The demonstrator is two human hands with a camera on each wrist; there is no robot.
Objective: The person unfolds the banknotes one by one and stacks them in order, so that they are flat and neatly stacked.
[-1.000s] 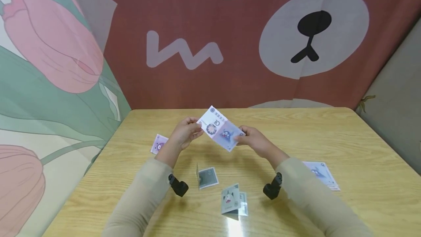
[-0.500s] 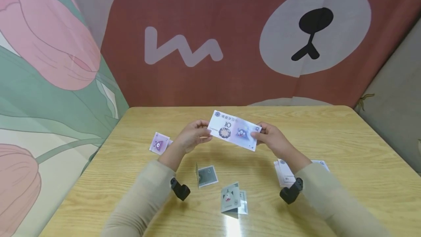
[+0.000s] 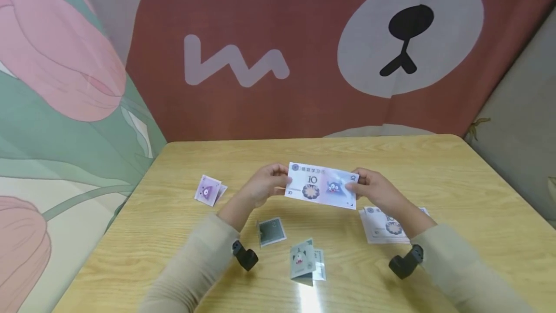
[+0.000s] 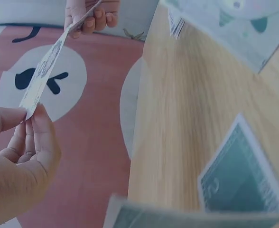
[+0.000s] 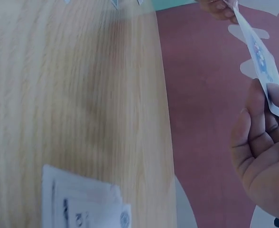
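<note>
A purple-and-white play banknote, marked 10 and printed with a blue cartoon figure, is held flat and level above the table. My left hand pinches its left end between thumb and fingers. At the other end, my right hand grips the note with the thumb on its printed face. Both wrist views show the banknote nearly edge-on, stretched between the two hands. Below and behind the right wrist lies a small stack of similar banknotes, partly covered by the forearm.
On the wooden table, a folded purple banknote stands at the left. Nearer the front are a folded dark green banknote and a folded pale green banknote propped up. A printed curtain hangs behind the table.
The banknote has turned from a steep slant to nearly level and moved right and lower, both hands still on it. The right arm has shifted right, uncovering part of the stack.
</note>
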